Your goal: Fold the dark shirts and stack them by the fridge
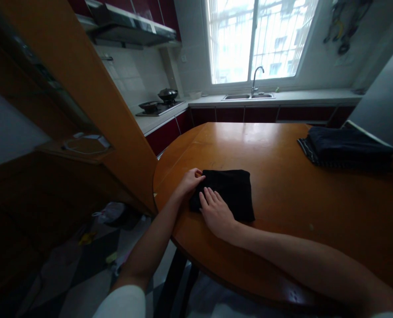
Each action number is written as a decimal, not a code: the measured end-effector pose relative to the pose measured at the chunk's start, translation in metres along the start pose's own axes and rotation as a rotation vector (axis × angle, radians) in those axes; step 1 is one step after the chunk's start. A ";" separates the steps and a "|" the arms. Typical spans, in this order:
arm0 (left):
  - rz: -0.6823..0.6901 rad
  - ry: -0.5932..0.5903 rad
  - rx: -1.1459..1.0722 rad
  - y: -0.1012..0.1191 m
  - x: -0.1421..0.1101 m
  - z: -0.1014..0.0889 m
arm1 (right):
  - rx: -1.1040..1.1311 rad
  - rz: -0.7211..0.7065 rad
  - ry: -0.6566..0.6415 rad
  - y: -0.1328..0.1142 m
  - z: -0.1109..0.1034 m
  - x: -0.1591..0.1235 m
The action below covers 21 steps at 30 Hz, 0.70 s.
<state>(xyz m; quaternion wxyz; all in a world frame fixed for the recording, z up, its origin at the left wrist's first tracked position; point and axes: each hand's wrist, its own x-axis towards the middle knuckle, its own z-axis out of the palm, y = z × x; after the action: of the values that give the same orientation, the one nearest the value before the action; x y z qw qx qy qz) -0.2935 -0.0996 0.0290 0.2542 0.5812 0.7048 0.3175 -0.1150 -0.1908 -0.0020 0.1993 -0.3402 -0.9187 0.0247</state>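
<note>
A folded black garment point(234, 190) lies flat on the wooden table in front of me; what kind of clothing it is does not show. Its upper left corner is between the thumb and curled fingers of my left hand point(190, 181), which pinches at that edge. My right hand point(218, 214) rests palm down on the garment's lower left part, fingers stretched out and slightly spread, covering some of the cloth.
A stack of dark folded clothes point(349, 145) sits at the right of the round-edged table point(276, 194). Beyond it are a sink point(238, 96) with a tap and a stove point(161, 108) with pans. A wooden partition point(116, 110) stands at left, bags on the floor.
</note>
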 end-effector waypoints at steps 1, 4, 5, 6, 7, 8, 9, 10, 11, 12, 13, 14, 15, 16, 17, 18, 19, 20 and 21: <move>-0.011 -0.015 -0.012 0.000 0.000 -0.001 | 0.003 -0.008 0.010 -0.001 0.000 -0.001; -0.039 -0.073 -0.044 0.001 -0.003 -0.005 | 0.024 -0.095 0.033 -0.009 -0.004 -0.005; -0.045 -0.092 -0.049 0.002 -0.006 -0.007 | 0.034 -0.137 0.032 -0.012 -0.006 -0.007; -0.048 -0.110 -0.052 0.002 -0.009 -0.009 | 0.045 -0.174 0.026 -0.016 -0.008 -0.010; -0.050 -0.125 -0.053 0.002 -0.012 -0.011 | 0.059 -0.209 0.015 -0.019 -0.010 -0.013; -0.047 -0.134 -0.053 0.002 -0.017 -0.013 | 0.078 -0.246 0.002 -0.023 -0.012 -0.015; -0.038 -0.135 -0.051 0.001 -0.023 -0.015 | 0.104 -0.290 -0.014 -0.025 -0.014 -0.018; -0.024 -0.131 -0.044 0.000 -0.029 -0.017 | 0.135 -0.341 -0.032 -0.028 -0.016 -0.021; -0.007 -0.123 -0.031 -0.002 -0.035 -0.019 | 0.170 -0.403 -0.052 -0.030 -0.018 -0.023; 0.015 -0.116 -0.013 -0.003 -0.042 -0.022 | 0.205 -0.466 -0.070 -0.031 -0.020 -0.025; 0.039 -0.113 0.008 -0.005 -0.050 -0.024 | 0.237 -0.525 -0.082 -0.033 -0.022 -0.027; 0.059 -0.116 0.029 -0.006 -0.057 -0.026 | 0.265 -0.572 -0.083 -0.034 -0.023 -0.028; 0.075 -0.124 0.049 -0.007 -0.064 -0.028 | 0.290 -0.600 -0.072 -0.034 -0.025 -0.029; 0.089 -0.130 0.063 -0.007 -0.070 -0.030 | 0.311 -0.606 -0.048 -0.035 -0.026 -0.029; 0.099 -0.132 0.069 -0.008 -0.076 -0.031 | 0.329 -0.588 -0.015 -0.035 -0.028 -0.029; 0.102 -0.132 0.073 -0.008 -0.080 -0.032 | 0.340 -0.546 0.027 -0.034 -0.030 -0.029; 0.101 -0.137 0.077 -0.008 -0.084 -0.031 | 0.340 -0.487 0.071 -0.033 -0.032 -0.029; 0.095 -0.147 0.077 -0.008 -0.086 -0.030 | 0.328 -0.414 0.114 -0.031 -0.033 -0.028; 0.083 -0.161 0.076 -0.009 -0.087 -0.029 | 0.303 -0.335 0.151 -0.029 -0.034 -0.028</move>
<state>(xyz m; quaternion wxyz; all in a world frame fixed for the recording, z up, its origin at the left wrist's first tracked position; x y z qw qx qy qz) -0.3030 -0.1909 0.0409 0.2745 0.6428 0.6689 0.2530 -0.1006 -0.2341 0.0250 0.3177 -0.1503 -0.9305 0.1033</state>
